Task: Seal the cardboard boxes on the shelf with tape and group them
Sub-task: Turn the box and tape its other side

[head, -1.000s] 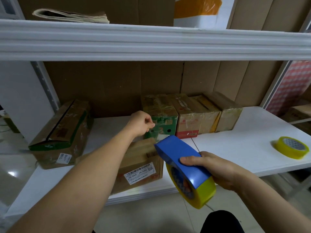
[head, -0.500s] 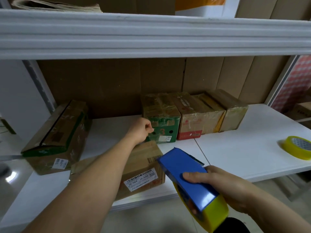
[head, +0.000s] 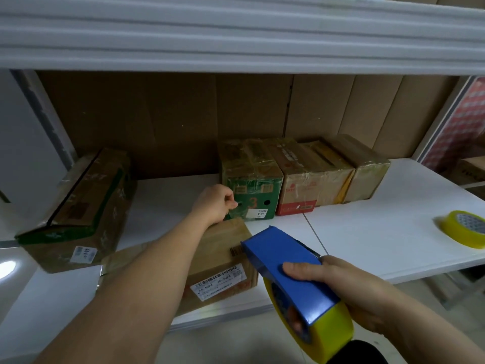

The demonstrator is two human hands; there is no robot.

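Observation:
A small brown box (head: 223, 261) with a white barcode label lies at the front edge of the white shelf (head: 367, 237). My left hand (head: 215, 206) hovers over the box's far end with fingers curled and thumb against forefinger; I see nothing between them. Just right of the box, my right hand (head: 351, 292) grips a blue tape dispenser (head: 288, 274) loaded with a yellow tape roll (head: 333, 334). Behind stands a row of taped boxes: a green box (head: 252, 185), a red-marked box (head: 296, 179), and two more to its right.
A long box with green edges (head: 78, 206) lies at the left of the shelf, its top slit showing. A spare yellow tape roll (head: 464, 232) sits at the shelf's right end. The upper shelf's edge (head: 236, 35) hangs low overhead. Cardboard sheets line the back.
The view has tilted down and moved closer. My right hand has brought the dispenser lower and nearer the small box. My left hand has stayed at the box's far end.

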